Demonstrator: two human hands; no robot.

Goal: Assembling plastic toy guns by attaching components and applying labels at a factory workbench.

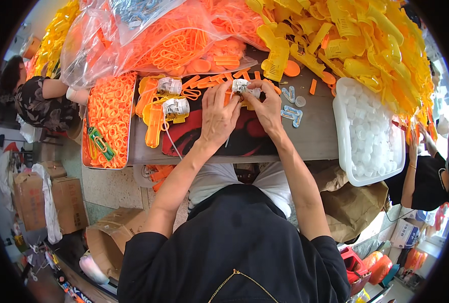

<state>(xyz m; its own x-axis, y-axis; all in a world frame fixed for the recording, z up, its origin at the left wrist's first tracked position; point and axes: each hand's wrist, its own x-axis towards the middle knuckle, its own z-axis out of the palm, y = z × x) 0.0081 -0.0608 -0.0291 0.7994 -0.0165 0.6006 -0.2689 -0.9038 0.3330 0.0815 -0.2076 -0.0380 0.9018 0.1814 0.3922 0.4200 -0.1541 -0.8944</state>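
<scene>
Over the table's front part, both my hands are closed around a white printed cylindrical part [240, 86]. My left hand [217, 115] grips its left side, and my right hand [266, 107] pinches its right side; the fingertips partly cover it. A thin pale cord hangs below the left fingers. Under my hands lies a red and black mat [252, 134]. Left of it, a yellow and orange assembly with a white cylinder [176, 107] rests beside a similar white cylinder [169, 86]. To the right lie small pale-blue pieces [291, 116] and a clear disc [300, 101].
A tray [106, 167] of orange rings with a green-handled tool [100, 144] stands left. At right is a white tub [342, 139] of translucent caps. Behind are bagged orange clips [176, 50] and heaped yellow shells [343, 45]. People sit at both sides.
</scene>
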